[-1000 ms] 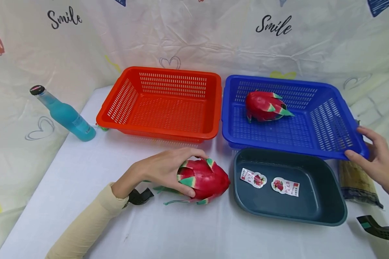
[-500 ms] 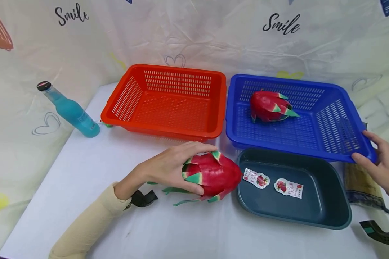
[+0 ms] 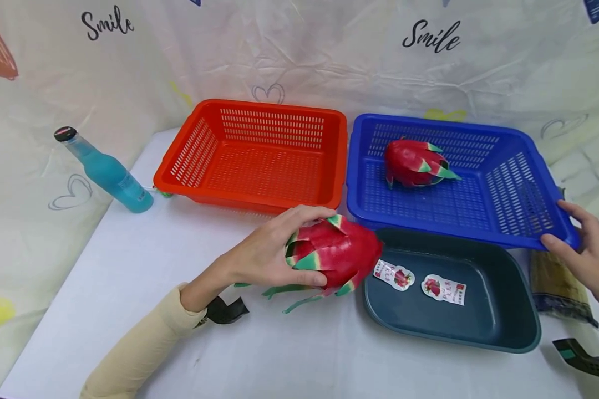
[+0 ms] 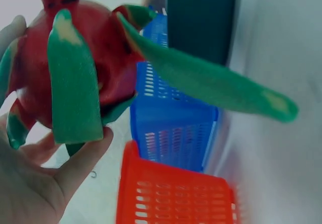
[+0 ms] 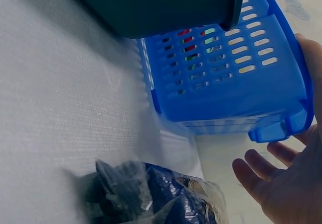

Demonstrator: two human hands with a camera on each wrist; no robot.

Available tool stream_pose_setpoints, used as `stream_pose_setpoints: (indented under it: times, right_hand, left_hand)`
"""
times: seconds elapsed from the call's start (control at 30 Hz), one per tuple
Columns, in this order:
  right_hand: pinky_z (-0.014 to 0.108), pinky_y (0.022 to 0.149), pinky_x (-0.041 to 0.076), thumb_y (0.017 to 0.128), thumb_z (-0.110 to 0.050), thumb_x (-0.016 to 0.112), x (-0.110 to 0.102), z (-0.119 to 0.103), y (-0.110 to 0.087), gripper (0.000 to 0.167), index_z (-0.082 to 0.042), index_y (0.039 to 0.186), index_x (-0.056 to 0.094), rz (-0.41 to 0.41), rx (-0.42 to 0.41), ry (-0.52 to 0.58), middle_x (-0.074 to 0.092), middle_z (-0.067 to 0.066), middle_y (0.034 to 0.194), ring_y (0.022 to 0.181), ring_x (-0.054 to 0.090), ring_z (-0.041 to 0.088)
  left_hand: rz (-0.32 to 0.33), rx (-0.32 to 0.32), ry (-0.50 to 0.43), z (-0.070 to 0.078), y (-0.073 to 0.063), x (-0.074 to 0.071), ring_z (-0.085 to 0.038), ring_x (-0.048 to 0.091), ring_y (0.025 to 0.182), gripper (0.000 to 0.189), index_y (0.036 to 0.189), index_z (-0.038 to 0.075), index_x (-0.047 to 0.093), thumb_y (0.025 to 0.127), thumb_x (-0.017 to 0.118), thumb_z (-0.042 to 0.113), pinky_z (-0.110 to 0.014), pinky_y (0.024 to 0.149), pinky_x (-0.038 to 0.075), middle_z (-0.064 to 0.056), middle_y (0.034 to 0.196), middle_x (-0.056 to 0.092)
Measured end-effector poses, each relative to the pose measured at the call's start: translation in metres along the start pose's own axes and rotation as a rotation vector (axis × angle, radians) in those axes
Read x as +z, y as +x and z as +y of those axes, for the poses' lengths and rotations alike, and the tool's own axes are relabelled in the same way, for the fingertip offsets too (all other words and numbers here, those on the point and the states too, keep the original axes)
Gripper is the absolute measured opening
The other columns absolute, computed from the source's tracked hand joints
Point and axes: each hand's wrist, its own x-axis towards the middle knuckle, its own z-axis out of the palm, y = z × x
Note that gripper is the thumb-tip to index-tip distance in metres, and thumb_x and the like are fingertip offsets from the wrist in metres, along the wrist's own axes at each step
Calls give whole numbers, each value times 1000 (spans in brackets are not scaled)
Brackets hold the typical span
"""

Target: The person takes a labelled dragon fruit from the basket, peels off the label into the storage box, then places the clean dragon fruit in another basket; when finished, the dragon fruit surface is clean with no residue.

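My left hand (image 3: pixel 269 249) grips a dragon fruit (image 3: pixel 346 252), red with green-tipped scales. Thumb along its near side and fingers over its far side, the fruit lies sideways with its tip overlapping the dark teal tray's left edge. The left wrist view shows its long green scales (image 4: pixel 216 88) fanning out past the hand. My right hand (image 3: pixel 589 252) holds the right front corner of the blue basket (image 3: pixel 429 227), thumb on the rim and index finger along the side. A second dragon fruit (image 3: pixel 414 163) lies inside that basket.
A red basket (image 3: pixel 249 202) stands left of the blue one. In front of the blue basket is the teal tray (image 3: pixel 454 327), holding two stickers (image 3: pixel 444 289). A blue bottle (image 3: pixel 115 177) stands at the left; a clear-wrapped brown packet (image 3: pixel 561 285) lies at the right.
My left hand has brought the dragon fruit rightward and up, away from the tabletop toward the baskets. My right hand has kept its place on the blue basket's corner. The head view has shifted slightly.
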Motion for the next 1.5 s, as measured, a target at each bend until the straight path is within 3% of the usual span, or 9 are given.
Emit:
stream_pose_setpoints:
  times: [0.13, 0.3, 0.43, 0.53, 0.67, 0.77, 0.9, 1.23, 1.5]
  right_hand:
    - [74, 101, 9, 98, -22, 52, 4, -15, -6, 79, -40, 153, -1, -12, -20, 37, -9, 8, 165, 147, 2, 49]
    - [69, 105, 8, 98, -19, 51, 5, -24, -9, 77, -37, 154, 2, 18, -49, 44, -8, 1, 165, 151, 4, 38]
    - [67, 107, 6, 98, -16, 51, 5, -25, -9, 75, -36, 154, 5, 34, -70, 61, -7, -2, 165, 152, 4, 33]
    - [61, 112, 6, 98, -14, 51, 4, -24, -9, 74, -35, 154, 6, 43, -83, 72, -6, -3, 165, 153, 6, 27]
    - [55, 116, 5, 98, -13, 50, 2, -21, -9, 74, -34, 154, 7, 58, -95, 74, -5, -2, 165, 152, 8, 22]
    - [59, 114, 5, 99, -15, 50, 3, -21, -11, 74, -35, 154, 6, 54, -84, 75, -6, 0, 165, 152, 7, 27]
    - [69, 106, 7, 99, -17, 50, 5, -21, -11, 74, -37, 154, 5, 42, -78, 75, -8, 2, 165, 150, 5, 39]
    - [71, 105, 7, 98, -17, 51, 5, -19, -8, 74, -36, 154, 7, 52, -95, 75, -6, 3, 165, 149, 7, 39]
    - [69, 106, 8, 98, -17, 51, 5, -22, -9, 73, -36, 154, 8, 58, -83, 91, -5, 0, 165, 150, 7, 38]
  left_hand:
    - [47, 27, 29, 7, 14, -5, -9, 47, 122, 86, 144, 27, 36, 72, 82, 39, -22, 81, 56, 2, 136, 49]
    - [42, 128, 99, 17, 44, -15, -7, 45, 123, 83, 143, 24, 39, 74, 81, 42, -20, 83, 55, 3, 138, 49]
    - [0, 199, 185, 25, 71, -22, -6, 43, 125, 81, 143, 25, 41, 75, 77, 50, -17, 86, 52, 5, 138, 48]
    - [-45, 195, 259, 36, 94, -28, -7, 41, 127, 80, 144, 29, 40, 76, 73, 56, -15, 88, 50, 7, 139, 48]
    - [-121, 197, 366, 47, 132, -32, -8, 41, 130, 81, 145, 32, 38, 76, 67, 64, -11, 89, 46, 8, 141, 47]
    - [-182, 239, 394, 46, 162, -32, -7, 39, 131, 84, 146, 32, 36, 76, 64, 67, -12, 93, 43, 9, 142, 45]
    - [-254, 261, 379, 37, 192, -32, -6, 36, 134, 87, 148, 31, 33, 75, 64, 68, -13, 95, 43, 8, 145, 43]
    - [-471, 264, 364, 29, 239, -18, -4, 38, 135, 89, 148, 28, 30, 75, 66, 66, -16, 98, 43, 9, 149, 40]
    - [-533, 189, 185, 36, 269, -5, -7, 41, 131, 89, 150, 23, 28, 78, 75, 49, -17, 98, 45, 3, 145, 43]
